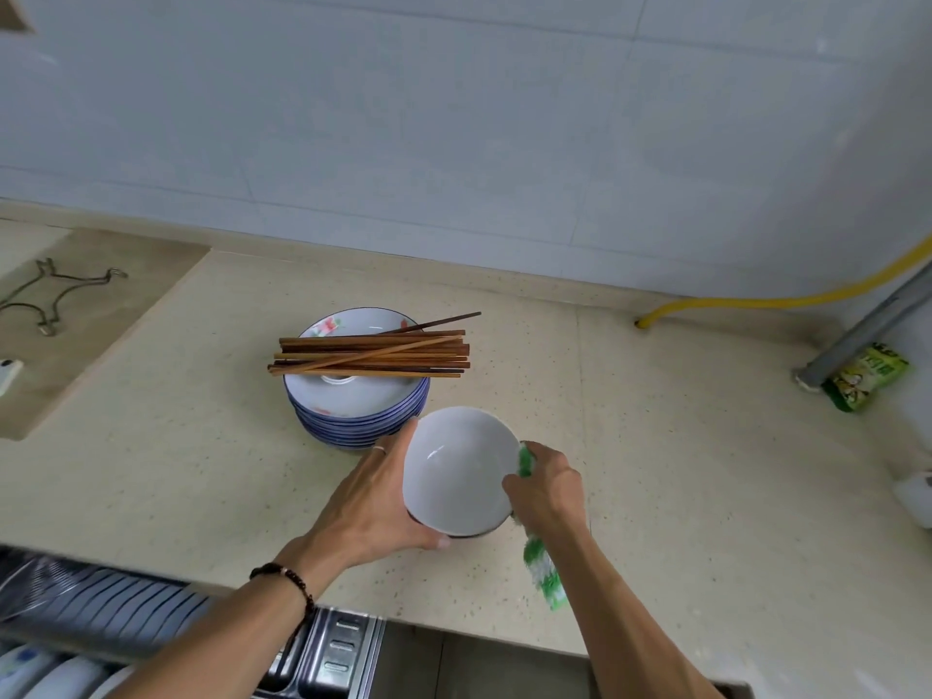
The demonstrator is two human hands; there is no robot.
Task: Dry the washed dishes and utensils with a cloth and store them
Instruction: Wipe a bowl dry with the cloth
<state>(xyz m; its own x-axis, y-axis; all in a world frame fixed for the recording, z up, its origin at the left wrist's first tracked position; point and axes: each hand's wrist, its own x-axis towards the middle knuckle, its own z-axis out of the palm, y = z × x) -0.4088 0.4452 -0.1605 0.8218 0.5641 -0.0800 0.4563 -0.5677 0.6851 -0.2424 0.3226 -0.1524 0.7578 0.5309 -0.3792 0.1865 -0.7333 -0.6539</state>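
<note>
A white bowl [456, 466] is held tilted above the beige counter, its inside facing me. My left hand [370, 502] grips the bowl from the left, thumb under its base. My right hand [547, 484] grips a green-and-white cloth [542, 567] against the bowl's right rim; part of the cloth hangs below the hand. Just behind the bowl stands a stack of blue-rimmed flowered plates [360, 401] with a bundle of wooden chopsticks [370, 355] lying across the top.
An open pull-out drawer with a metal dish rack [101, 607] holding plates is at the lower left. A wire stand [50, 295] lies in the recess at the left. A yellow hose [756, 300], grey pipe [867, 325] and green packet [865, 378] are at the right.
</note>
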